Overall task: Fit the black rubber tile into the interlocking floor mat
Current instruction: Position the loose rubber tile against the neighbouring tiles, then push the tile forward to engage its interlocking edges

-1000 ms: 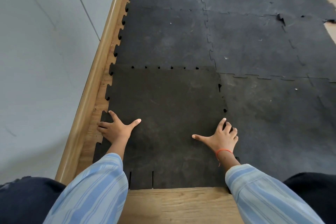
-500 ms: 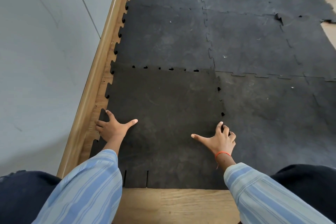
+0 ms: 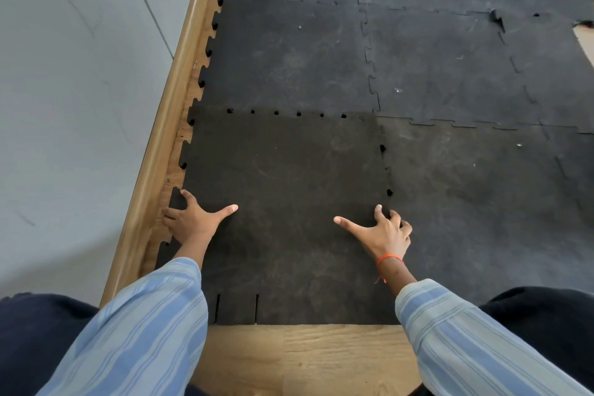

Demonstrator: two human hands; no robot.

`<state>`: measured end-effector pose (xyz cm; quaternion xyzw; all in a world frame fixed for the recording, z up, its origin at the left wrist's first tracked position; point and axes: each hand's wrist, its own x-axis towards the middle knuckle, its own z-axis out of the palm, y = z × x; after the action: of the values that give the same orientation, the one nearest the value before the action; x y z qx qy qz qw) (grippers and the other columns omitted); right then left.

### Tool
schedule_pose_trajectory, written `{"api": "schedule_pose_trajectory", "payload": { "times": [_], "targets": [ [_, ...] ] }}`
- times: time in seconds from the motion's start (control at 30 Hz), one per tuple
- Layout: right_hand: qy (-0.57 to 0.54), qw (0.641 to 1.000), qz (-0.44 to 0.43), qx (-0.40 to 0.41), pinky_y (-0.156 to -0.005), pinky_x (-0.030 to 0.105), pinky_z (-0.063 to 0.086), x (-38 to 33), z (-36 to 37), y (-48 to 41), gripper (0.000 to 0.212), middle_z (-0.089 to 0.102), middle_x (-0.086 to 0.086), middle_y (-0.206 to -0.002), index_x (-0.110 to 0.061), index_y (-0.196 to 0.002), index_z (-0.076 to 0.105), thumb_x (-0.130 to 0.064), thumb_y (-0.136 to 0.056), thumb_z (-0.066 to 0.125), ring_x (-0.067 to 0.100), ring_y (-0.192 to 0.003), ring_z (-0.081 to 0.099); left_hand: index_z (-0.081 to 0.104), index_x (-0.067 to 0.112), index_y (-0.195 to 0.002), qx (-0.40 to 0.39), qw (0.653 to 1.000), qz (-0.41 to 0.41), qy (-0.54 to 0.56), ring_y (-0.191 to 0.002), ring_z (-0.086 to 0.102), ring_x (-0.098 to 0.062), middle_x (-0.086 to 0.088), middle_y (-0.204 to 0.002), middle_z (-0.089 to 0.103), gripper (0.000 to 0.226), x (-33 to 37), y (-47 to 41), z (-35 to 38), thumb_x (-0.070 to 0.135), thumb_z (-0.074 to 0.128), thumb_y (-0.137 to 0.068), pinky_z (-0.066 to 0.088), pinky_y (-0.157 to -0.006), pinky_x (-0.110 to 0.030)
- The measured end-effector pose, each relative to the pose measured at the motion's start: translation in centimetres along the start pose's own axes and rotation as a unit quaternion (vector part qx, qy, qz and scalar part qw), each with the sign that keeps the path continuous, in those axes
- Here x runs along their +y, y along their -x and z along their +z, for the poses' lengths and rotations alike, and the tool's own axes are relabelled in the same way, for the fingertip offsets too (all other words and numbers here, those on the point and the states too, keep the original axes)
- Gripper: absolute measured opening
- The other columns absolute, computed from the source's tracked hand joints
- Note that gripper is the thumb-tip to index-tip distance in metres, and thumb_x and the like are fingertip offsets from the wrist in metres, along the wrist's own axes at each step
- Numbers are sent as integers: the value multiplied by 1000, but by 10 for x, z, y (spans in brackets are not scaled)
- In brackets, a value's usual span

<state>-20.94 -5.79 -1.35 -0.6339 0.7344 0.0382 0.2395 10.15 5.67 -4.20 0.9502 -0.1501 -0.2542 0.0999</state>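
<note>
The black rubber tile [image 3: 286, 190] lies flat at the near left corner of the interlocking floor mat [image 3: 450, 74]. Small dark gaps show along its far seam and its right seam, where the teeth meet the neighbouring tiles. My left hand [image 3: 193, 219] rests spread on the tile's left edge, fingers over the toothed border by the skirting. My right hand [image 3: 379, 231] presses near the tile's right seam, thumb stretched left and fingertips curled on the joint. Neither hand holds anything.
A grey wall [image 3: 64, 106] with a wooden skirting board [image 3: 167, 125] runs along the left. Bare wooden floor [image 3: 305, 357] shows in front of the tile. My knees in dark trousers flank the tile. A lifted mat corner [image 3: 496, 21] sticks up at the far right.
Both hands have slid slightly toward me along the tile's sides, the right fingers curling more on the seam. The view has tilted a little; the tile stays in place.
</note>
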Motion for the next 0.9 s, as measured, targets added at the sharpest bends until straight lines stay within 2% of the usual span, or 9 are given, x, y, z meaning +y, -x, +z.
{"api": "schedule_pose_trajectory", "payload": {
  "times": [0.23, 0.3, 0.4, 0.5, 0.57, 0.67, 0.9],
  "targets": [
    [-3, 999, 4, 53, -110, 48, 29, 0, 10, 5, 101, 38, 10, -145, -26, -142, 40, -85, -61, 54, 37, -133, 28, 4, 21, -153, -6, 1000, 5, -12, -143, 5, -50, -30, -156, 1, 125, 6, -3, 1, 76, 67, -60, 24, -112, -56],
    [30, 997, -17, 63, -113, 49, 25, 2, 17, 10, 100, 31, 15, -150, -21, -146, 33, -81, -68, 52, 39, -137, 23, 3, 22, -153, -4, 1000, 5, -17, -143, 4, -49, -30, -156, 0, 125, 5, -3, 2, 77, 66, -61, 23, -113, -56],
    [42, 995, -35, 87, -119, 49, 13, 7, 30, 15, 105, 9, 26, -157, -2, -150, 13, -71, -79, 50, 42, -145, 8, -2, 23, -153, -9, 1000, 8, -27, -144, 0, -49, -30, -156, -4, 124, 5, -3, 5, 80, 60, -63, 20, -114, -55],
    [-1, 997, -19, 80, -121, 45, 2, 11, 37, 12, 102, -3, 29, -157, 8, -147, -1, -65, -88, 40, 36, -148, -6, -9, 22, -152, -2, 998, 19, -54, -143, -13, -47, -30, -155, -15, 117, 12, 5, 18, 85, 45, -69, 5, -117, -54],
    [12, 997, -29, 75, -122, 43, -2, 17, 43, 11, 102, -6, 26, -158, 8, -147, -3, -66, -88, 36, 33, -148, -9, -11, 18, -152, 7, 995, 56, -85, -143, -20, -43, -30, -154, -20, 110, 20, 18, 35, 84, 32, -76, -5, -116, -52],
    [32, 996, -44, 69, -122, 42, -3, 22, 49, 9, 111, -9, 24, -159, 6, -147, -6, -74, -83, 34, 30, -148, -12, -11, 14, -152, 24, 989, 109, -99, -144, -21, -39, -28, -155, -21, 101, 33, 37, 62, 79, 24, -82, -7, -116, -53],
    [45, 998, -39, 3, -121, 40, -6, 27, 47, 0, 114, -14, 22, -158, 5, -147, -9, -77, -81, 35, 29, -147, -16, -3, 4, -152, 43, 984, 149, -92, -146, -14, -37, -30, -156, -12, 99, 52, 56, 81, 72, 28, -86, -4, -116, -55]
  ]
}}
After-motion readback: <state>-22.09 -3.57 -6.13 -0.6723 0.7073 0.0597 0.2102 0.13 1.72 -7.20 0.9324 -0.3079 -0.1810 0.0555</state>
